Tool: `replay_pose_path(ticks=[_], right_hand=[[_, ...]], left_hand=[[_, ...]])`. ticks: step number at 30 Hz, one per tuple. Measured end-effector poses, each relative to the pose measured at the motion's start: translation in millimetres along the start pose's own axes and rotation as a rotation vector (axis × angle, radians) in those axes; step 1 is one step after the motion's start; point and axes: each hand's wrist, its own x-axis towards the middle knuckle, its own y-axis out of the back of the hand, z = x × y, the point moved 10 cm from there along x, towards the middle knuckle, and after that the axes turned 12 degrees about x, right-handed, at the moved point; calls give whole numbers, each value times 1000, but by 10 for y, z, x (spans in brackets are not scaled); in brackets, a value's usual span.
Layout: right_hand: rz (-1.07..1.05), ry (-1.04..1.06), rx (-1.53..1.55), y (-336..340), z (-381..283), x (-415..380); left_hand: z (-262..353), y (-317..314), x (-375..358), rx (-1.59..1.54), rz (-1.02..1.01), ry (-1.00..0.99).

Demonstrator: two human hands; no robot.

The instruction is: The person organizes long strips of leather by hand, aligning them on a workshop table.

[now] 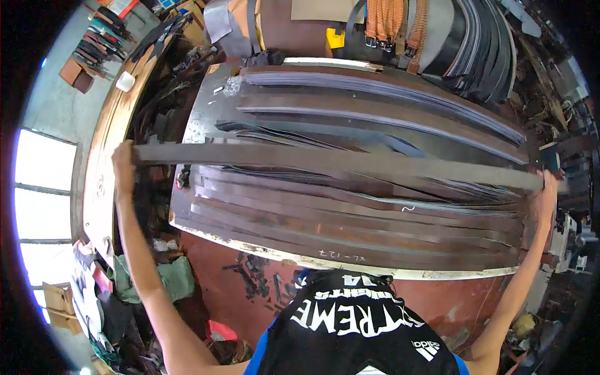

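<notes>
A long brown leather strip (337,160) is stretched across the view above the table, held near its two ends. My left hand (124,161) is closed around its left end, out past the table's left edge. Near the other end my right hand (547,186) grips it, with a short piece sticking out beyond the fingers. Beneath it lie loose, fanned strips (275,134), partly hidden by the held one. Flat strips (350,234) cover the near half of the table (203,134). Two neat stacks of strips (375,87) lie along the far side.
Orange braided belts (382,22) with buckles and dark hanging strips (478,50) are behind the table. A long wooden bench (100,187) runs along the left wall. Small dark scraps (253,278) litter the red floor (219,256). Clutter lines the right side.
</notes>
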Motion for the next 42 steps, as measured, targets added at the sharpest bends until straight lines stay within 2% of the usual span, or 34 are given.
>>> replay_pose_path(ticks=[1,2,3,4,6,7,11,13,15,21,23,26,29,31,33,35,37,38,39,40,41,42], right_hand=[[-3,0,-3,26,51,-137],[-115,-47,-84,-58,141,-275],[-230,-97,-165,-150,258,-442],[-236,-104,-170,-193,433,-617],[-232,61,-267,-340,659,-953],[-238,54,-271,-366,687,-1034],[-416,-29,-265,-683,906,-1358],[-540,-40,-369,-859,958,-1482],[-625,-100,-375,-1004,1120,-1576],[-614,-1,-379,-1155,1134,-1626],[-736,-154,-353,-1231,1200,-1641],[-675,-33,-380,-1261,1165,-1725],[-792,-128,-396,-1389,1261,-1898],[-763,-122,-437,-1451,1226,-1940],[-740,-126,-492,-1440,1198,-1979],[-681,-183,-661,-1386,1133,-1841],[-574,-290,-530,-1294,942,-1510],[-557,-300,-331,-1271,565,-1148],[-535,-308,-132,-1290,120,-759],[-308,-231,148,-1341,-243,-494],[-297,-290,308,-1435,-698,-211],[-292,-225,434,-1656,-1035,-18]], left_hand=[[362,-94,-12,-34,-127,15],[497,-447,-129,35,-135,-66],[810,-530,-225,-28,-119,-101],[1022,-705,-317,-14,-97,-127],[1385,-1070,-519,74,-115,-229],[1569,-1068,-574,52,-61,-261],[1914,-1301,-745,4,-153,-256],[2010,-1338,-796,14,-171,-262],[2015,-1362,-832,17,-177,-251],[1998,-1339,-872,45,-175,-328],[1980,-1300,-884,18,-187,-328],[1972,-1298,-916,57,-222,-334],[1898,-1458,-1008,82,-299,-315],[1834,-1579,-1104,172,-302,-336],[1595,-1853,-1186,294,-463,-242],[1360,-1939,-1172,545,-407,-242],[1120,-2025,-1027,630,-447,-126],[1364,-1721,-703,587,-495,-63],[1638,-1563,-419,355,-476,-44],[1909,-1511,-175,123,-455,-23],[2379,-1497,29,-234,-195,-82],[3075,-1216,283,-389,-162,-83]])
